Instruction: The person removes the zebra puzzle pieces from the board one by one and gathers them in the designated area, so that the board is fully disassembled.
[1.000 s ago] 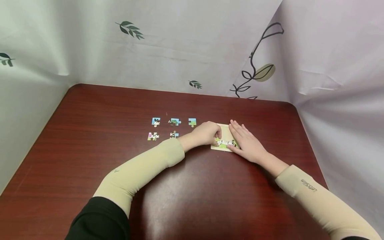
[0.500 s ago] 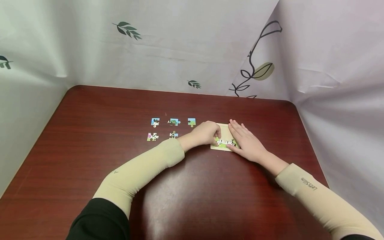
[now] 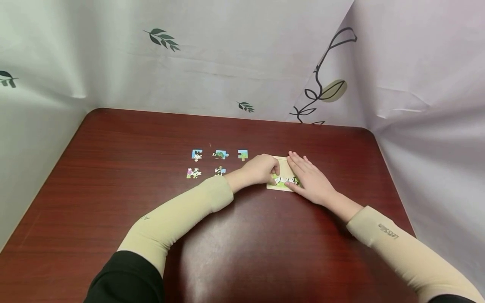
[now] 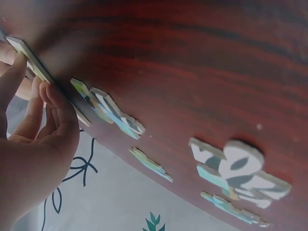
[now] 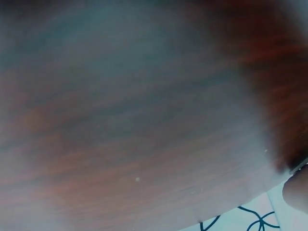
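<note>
A small pale wooden puzzle board [image 3: 282, 164] lies on the table, zebra-striped and green puzzle pieces [image 3: 282, 181] along its near side. At its left end my left hand [image 3: 260, 169] bends over it, thumb and curled fingers pinching a greenish piece at the near left corner, mostly hidden by the fingers. In the left wrist view the fingertips meet the board's edge [image 4: 41, 72]. My right hand [image 3: 312, 180] lies along the board's right side with straight fingers, its thumb resting over the striped pieces. Only a fingertip [image 5: 296, 192] shows in the right wrist view.
Several loose puzzle pieces lie left of the board, among them a zebra-head piece [image 3: 197, 155], a blue-green one [image 3: 243, 154] and one with pink [image 3: 193, 173]. The left forearm crosses just in front of them. A patterned curtain [image 3: 212, 71] stands behind the brown table [image 3: 125, 168].
Both hands stay in nearly the same place on the board. The right hand shifts very slightly leftward; the loose pieces have not moved.
</note>
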Motion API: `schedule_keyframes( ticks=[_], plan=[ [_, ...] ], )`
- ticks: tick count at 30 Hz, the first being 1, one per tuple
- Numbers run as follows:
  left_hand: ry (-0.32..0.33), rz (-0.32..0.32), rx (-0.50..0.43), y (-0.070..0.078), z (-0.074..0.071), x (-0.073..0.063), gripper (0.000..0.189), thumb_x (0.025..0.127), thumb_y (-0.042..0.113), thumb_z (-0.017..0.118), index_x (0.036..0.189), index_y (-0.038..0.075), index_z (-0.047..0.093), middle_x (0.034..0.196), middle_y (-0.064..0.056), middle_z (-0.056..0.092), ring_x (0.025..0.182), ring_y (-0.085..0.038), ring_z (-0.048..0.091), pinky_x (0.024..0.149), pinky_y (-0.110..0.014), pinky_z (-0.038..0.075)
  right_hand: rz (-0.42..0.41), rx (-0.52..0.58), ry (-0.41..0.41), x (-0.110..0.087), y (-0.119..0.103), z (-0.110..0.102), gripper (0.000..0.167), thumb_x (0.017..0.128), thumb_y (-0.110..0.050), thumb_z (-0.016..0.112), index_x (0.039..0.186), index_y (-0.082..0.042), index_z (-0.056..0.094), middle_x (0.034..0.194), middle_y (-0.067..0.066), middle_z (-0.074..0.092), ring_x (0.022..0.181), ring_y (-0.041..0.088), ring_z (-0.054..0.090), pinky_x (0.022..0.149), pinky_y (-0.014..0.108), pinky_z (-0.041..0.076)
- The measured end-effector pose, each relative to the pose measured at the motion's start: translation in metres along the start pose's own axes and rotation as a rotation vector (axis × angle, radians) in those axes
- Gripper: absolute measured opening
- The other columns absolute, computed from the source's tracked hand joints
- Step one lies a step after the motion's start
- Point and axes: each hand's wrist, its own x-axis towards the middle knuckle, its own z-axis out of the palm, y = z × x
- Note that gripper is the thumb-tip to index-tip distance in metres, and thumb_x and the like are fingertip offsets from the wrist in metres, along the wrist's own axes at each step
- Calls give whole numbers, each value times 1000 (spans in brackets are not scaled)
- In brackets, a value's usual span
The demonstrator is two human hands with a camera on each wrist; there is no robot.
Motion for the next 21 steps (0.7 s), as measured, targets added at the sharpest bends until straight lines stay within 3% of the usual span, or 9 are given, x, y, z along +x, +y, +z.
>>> schedule_keyframes(
  ticks=[8, 21],
  plan=[
    [18, 50, 92, -1, -2, -2, 26, 85, 24, 91, 105, 11, 79, 95, 0, 73, 88, -14, 64, 87, -32, 56, -3, 14, -13, 0, 2, 2, 87, 103, -44, 65, 165, 4, 27, 176, 19, 21, 165, 36, 20, 132, 58, 19],
    [-16, 36, 41, -2, -3, -1, 30, 85, 24, 92, 104, 10, 75, 89, 2, 66, 83, -12, 59, 81, -27, 50, 4, 29, -19, 1, 2, 2, 88, 102, -43, 66, 165, 4, 27, 176, 19, 21, 165, 36, 20, 133, 58, 19]
  ],
)
